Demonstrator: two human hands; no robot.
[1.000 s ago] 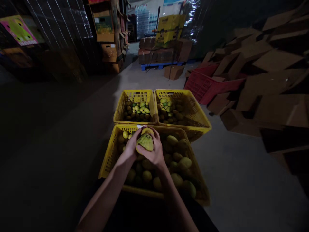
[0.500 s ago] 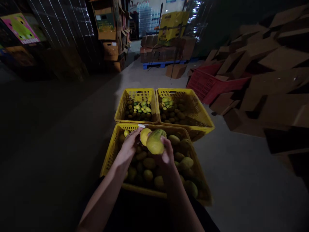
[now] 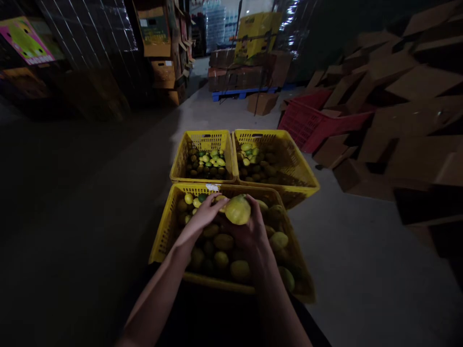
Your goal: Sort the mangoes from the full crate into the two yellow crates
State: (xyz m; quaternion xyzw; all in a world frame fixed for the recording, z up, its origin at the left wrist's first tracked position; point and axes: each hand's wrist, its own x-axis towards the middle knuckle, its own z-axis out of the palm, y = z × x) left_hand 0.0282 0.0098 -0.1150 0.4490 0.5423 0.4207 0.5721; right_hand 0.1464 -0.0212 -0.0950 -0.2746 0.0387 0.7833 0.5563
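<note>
My right hand [image 3: 253, 224] is wrapped round a large yellow-green fruit [image 3: 238, 210], lifted above the front yellow crate [image 3: 164, 236]. Close against its left side, my left hand [image 3: 207, 213] curves its fingers over a smaller yellow fruit [image 3: 220, 198], which is mostly hidden. Below both hands the crate holds several oval, yellow to green fruits, such as one long fruit [image 3: 223, 242] under the wrists. The exact kind of fruit is hard to make out in the dim light.
Two more yellow crates, a left one [image 3: 176, 161] and a right one [image 3: 306, 176], adjoin the front crate, with smaller fruits inside. A red crate [image 3: 304, 126] and piled cardboard boxes [image 3: 415, 130] lie to the right. Farther back stands a blue pallet [image 3: 238, 92] bearing boxes.
The large fruit has turned and shifted slightly right and up in my right hand. My left hand has moved right, covering more of the smaller yellow fruit. The view has shifted slightly.
</note>
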